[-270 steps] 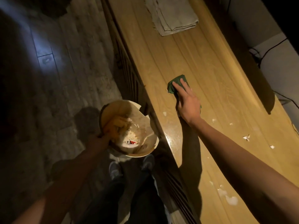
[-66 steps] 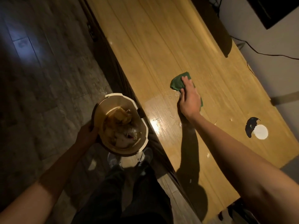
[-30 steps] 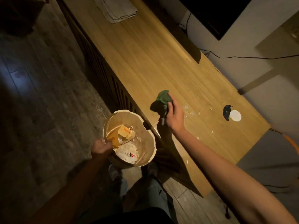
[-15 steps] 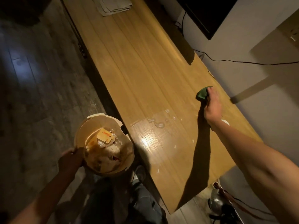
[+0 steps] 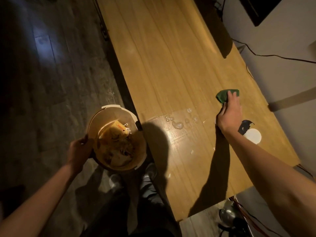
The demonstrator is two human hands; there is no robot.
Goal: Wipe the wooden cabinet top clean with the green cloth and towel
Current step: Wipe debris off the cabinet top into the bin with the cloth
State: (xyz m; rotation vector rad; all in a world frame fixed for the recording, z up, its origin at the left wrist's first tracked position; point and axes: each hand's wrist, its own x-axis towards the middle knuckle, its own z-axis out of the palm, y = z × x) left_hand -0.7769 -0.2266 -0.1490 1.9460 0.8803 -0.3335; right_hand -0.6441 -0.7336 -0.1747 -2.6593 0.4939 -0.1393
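Note:
The long wooden cabinet top [image 5: 164,69] runs from the far end toward me. My right hand [image 5: 229,113] presses the bunched green cloth [image 5: 223,96] onto the wood near the right rear edge. A wet patch with foam bubbles [image 5: 177,124] lies left of that hand, and small white crumbs [image 5: 191,152] sit nearer to me. My left hand [image 5: 80,147] grips the rim of a round waste bin [image 5: 118,137] full of scraps, held beside the cabinet's front edge. The towel is out of view.
A white round cap beside a dark cable hole [image 5: 253,135] sits in the top near my right forearm. Black cables [image 5: 273,56] run along the wall at right. My shoes [image 5: 150,171] stand on the floor by the cabinet front. Gear lies on the floor [image 5: 229,216] past the cabinet's end.
My right hand with the green cloth lifted from the front edge and moved to the back right of the top. The view shifted, so the towel left the frame. The bin stays in my left hand.

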